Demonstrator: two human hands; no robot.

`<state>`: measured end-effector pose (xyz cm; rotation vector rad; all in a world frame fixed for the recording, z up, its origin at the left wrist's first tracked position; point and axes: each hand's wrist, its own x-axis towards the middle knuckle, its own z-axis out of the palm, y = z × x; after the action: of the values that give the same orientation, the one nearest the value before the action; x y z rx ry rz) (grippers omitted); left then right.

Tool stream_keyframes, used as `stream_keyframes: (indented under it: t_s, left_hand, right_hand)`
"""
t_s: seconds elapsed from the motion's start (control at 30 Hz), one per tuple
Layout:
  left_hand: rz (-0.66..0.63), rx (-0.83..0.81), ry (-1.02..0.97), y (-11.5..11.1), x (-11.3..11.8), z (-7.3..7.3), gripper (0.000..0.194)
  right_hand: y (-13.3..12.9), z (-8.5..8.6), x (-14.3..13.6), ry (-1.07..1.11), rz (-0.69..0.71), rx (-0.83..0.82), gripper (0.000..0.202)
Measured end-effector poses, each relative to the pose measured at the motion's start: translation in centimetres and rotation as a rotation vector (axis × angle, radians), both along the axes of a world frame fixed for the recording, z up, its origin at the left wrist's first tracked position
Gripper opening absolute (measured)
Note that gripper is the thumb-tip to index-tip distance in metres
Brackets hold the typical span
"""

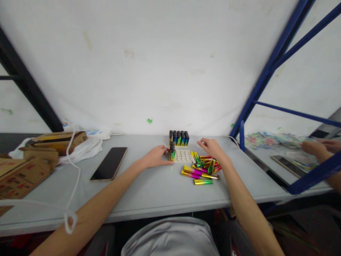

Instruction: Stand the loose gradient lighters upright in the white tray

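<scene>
My left hand [159, 156] rests at the left end of a white tray [183, 156] with rows of round holes. Its thumb lies along the tray's front corner and its fingers bend round the side, against a short row of lighters [172, 152] standing upright there. Above the right side of the tray hovers my right hand [209, 146], its fingers loosely bent and apart, with nothing visible in them. Under it lies a loose pile of shiny yellow, green, red and purple lighters [204, 165]. Behind the tray stands a block of upright black-topped lighters [179, 138].
A phone [109, 164] lies to the left. Further left are cardboard boxes [34, 167], a white plastic bag [86, 149] and a hanging white cable [76, 165]. A blue metal frame [262, 78] rises at right; beyond it another person's hands [318, 147] show over a neighbouring table.
</scene>
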<state>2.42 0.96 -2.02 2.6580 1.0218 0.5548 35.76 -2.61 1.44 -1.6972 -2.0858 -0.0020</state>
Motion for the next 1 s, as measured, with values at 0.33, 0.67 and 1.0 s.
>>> stream_keyframes:
  t_s: [0.33,0.67,1.0]
  left_hand:
    - [0.01,-0.004,-0.013,0.1,-0.1,-0.2,0.067]
    - [0.01,-0.015,-0.026,0.1,-0.1,-0.1,0.067]
    - [0.012,-0.022,-0.022,-0.1,0.0,0.2,0.065]
  right_hand:
    - [-1.0,0.0,5.0,0.197,0.098,-0.515,0.033]
    - [0.2,-1.6,3.0,0.149,0.03,-0.257,0.019]
    - [0.3,-0.8,-0.8,0.236,0.082,0.027,0.029]
